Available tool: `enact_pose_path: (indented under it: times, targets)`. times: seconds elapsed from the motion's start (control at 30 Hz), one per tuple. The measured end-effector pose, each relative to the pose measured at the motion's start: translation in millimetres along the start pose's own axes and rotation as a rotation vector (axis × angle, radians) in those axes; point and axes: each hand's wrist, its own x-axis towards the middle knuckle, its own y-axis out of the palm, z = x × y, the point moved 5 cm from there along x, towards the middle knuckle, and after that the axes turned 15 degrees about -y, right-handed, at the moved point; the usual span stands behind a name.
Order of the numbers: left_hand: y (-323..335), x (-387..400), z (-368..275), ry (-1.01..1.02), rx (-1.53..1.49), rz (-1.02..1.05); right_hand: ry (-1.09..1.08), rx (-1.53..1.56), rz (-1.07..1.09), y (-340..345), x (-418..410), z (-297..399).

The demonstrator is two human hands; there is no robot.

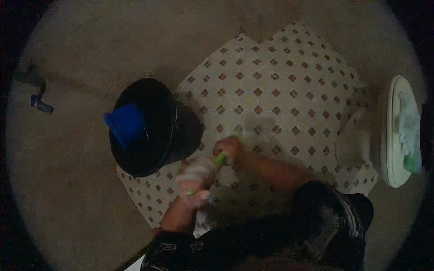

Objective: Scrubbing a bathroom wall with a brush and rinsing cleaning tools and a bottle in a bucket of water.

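My left hand [196,184], covered in white foam and blurred, closes around a green stick-like handle [220,158]. Just above and to the right, my right hand [230,150] grips the same handle farther along. The handle slants up and to the right over the patterned tile floor [266,101]. What its far end carries is hidden or blurred. Some whitish foam [203,218] shows below my left hand.
A black bucket [188,132] stands left of my hands, with a blue plastic dipper [127,123] at its opening. At the right is a toilet lid [393,135] bearing white foam [408,122] and a green object [412,162]. A faucet [42,103] juts from the left wall.
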Motion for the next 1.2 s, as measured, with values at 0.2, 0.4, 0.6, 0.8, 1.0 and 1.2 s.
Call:
enact_pose_path:
  times: [0.2, 0.4, 0.6, 0.8, 1.0, 1.2]
  targets:
    - [2, 32, 103, -0.510, 0.526, -0.232, -0.001, -0.553, 0.222, -77, 27, -52]
    - [-10, 15, 11, 0.130, -0.273, -0.215, 0.012, -0.437, -0.111, -25, 0, 12]
    - [38, 65, 106, -0.346, 0.423, -0.236, 0.298, -0.667, 0.130, -128, 3, -47]
    - [12, 63, 52, -0.338, -0.480, -0.030, 0.041, -0.471, -0.076, -54, 9, 19]
    - [36, 47, 84, -0.346, 0.367, -0.054, 0.379, -0.330, 0.177, -109, -30, -8]
    - [13, 66, 48, 0.100, 0.518, -0.074, 0.286, -0.436, -0.073, -82, -21, -10]
